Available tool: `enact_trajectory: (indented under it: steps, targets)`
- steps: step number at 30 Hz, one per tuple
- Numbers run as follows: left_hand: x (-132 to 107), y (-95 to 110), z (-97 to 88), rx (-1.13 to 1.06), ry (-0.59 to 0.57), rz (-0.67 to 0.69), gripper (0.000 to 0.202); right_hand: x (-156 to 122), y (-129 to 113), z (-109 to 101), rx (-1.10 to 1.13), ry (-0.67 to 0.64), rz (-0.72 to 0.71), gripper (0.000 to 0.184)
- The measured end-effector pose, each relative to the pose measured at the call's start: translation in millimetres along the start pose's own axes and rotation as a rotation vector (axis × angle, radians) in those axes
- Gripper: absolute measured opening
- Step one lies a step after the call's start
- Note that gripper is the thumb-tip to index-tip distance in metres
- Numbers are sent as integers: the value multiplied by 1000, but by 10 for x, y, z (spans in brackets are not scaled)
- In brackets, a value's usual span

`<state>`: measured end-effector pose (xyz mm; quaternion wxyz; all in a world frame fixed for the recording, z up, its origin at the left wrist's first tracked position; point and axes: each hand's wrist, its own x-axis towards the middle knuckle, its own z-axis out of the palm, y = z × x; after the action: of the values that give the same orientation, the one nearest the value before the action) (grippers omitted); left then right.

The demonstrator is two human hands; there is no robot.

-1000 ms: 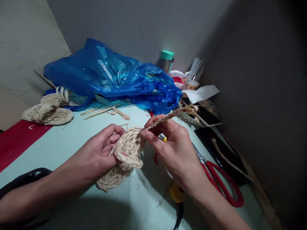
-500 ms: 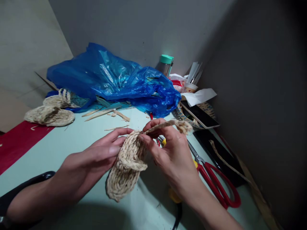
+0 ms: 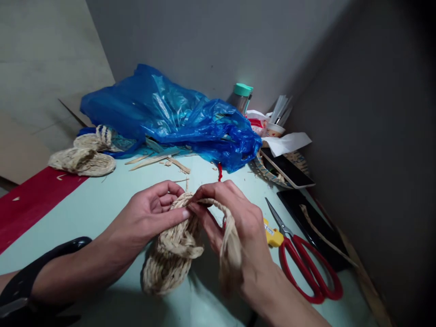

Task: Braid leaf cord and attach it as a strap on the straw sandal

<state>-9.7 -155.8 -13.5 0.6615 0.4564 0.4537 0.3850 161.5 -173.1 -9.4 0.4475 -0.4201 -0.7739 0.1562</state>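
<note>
A small woven straw slipper [image 3: 173, 259] hangs tilted above the pale table, its braided strap crossing the middle. My left hand [image 3: 150, 211] is closed on its upper end, with the thumb pressed on the weave near the rim. A braided straw cord [image 3: 223, 213] runs from that same end, and its loose tail droops in front of my right palm. My right hand [image 3: 231, 218] pinches the cord between thumb and forefinger, close against the slipper's edge. The fingertips of both hands almost meet there.
Red-handled scissors [image 3: 306, 268] and a yellow tool [image 3: 272, 234] lie at right, beside a black tray [image 3: 313, 227]. A blue plastic bag [image 3: 170, 109] and straw scraps [image 3: 156, 161] are at the back. More woven slippers [image 3: 81, 161] sit at left. A phone [image 3: 288, 168] rests on a basket.
My left thumb has moved onto the slipper's upper edge. My right hand has turned, and the cord's loose tail now hangs down instead of pointing right. The slipper's lower end has tipped slightly left.
</note>
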Motion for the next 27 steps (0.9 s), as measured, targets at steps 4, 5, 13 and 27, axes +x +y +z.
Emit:
enact_trajectory:
  steps: [4,5,13,27]
  targets:
    - [-15,34,26,41,18,51,27,-11,-7,38,-120,67,-163,12]
    - [-16,42,31,58,26,60,27,-15,-10,42,-144,71,-185,14]
    - [23,35,-8,152,156,177,26,-74,-131,-38,-258,87,-274,25]
    - [41,82,-69,360,94,388,20,-48,-223,-1,-266,67,-373,26]
